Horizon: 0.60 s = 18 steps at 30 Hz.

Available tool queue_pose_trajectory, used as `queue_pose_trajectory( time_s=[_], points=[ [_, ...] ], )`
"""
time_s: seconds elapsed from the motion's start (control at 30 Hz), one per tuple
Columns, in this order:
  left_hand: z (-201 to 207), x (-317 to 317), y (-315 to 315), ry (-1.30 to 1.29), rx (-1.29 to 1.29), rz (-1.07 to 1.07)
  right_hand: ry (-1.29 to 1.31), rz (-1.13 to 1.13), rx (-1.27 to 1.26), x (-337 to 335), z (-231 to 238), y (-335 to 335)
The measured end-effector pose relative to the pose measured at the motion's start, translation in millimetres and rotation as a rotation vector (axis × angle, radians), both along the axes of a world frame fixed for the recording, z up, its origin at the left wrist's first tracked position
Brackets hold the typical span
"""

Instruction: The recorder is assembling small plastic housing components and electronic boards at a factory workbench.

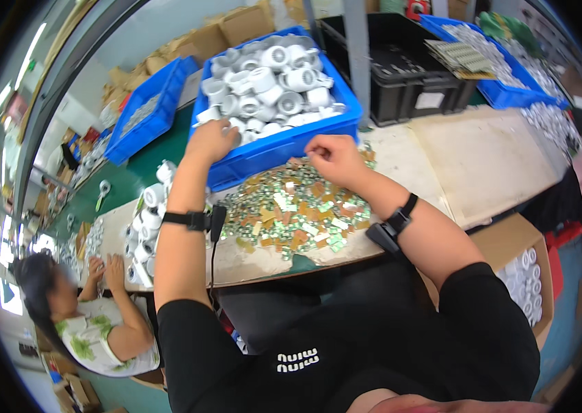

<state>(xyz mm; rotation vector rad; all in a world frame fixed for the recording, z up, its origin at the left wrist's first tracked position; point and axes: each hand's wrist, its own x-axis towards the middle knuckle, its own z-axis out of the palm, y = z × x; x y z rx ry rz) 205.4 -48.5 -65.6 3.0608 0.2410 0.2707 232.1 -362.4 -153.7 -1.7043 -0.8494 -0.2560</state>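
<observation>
White parts [261, 79]: qty uncountable (overlapping), smooth plastic-looking, round, hollow, some w/ slotted ends; loc. heaped in 1 lg blue bin [267, 151], rigid, rect.

Your L hand [212, 142]: 1, over bin's near-L rim at the parts; can't tell if fingers grip one.

Your R hand [336, 160]: 1, fingers curled in, just beside bin's near wall; can't tell if anything's pinched.

Flat chips [291, 213]: 1 pile, uncounted pcs, green/amber, some shiny, mostly rect., below your R hand.

Outward: 1 black crate [401, 93], deep; 1 cardboard carton [511, 237] w/ white ring-shaped pcs [528, 282]; 1 co-worker [98, 323], to your L.
</observation>
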Motion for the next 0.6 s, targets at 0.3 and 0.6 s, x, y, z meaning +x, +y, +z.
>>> queue_pose_trajectory(
  time_s=[0.3, 0.6],
  points=[
    [15.4, -98.9, -189.5, -0.345, -0.443, -0.708, -0.178, 0.008, 0.258, 11.2, -9.0, -36.2],
    [-135.6, -238.1, -272.0, 0.842, -0.559, -1.014, -0.114, -0.621, 0.324, -139.4, 55.9, -299.8]
  ],
)
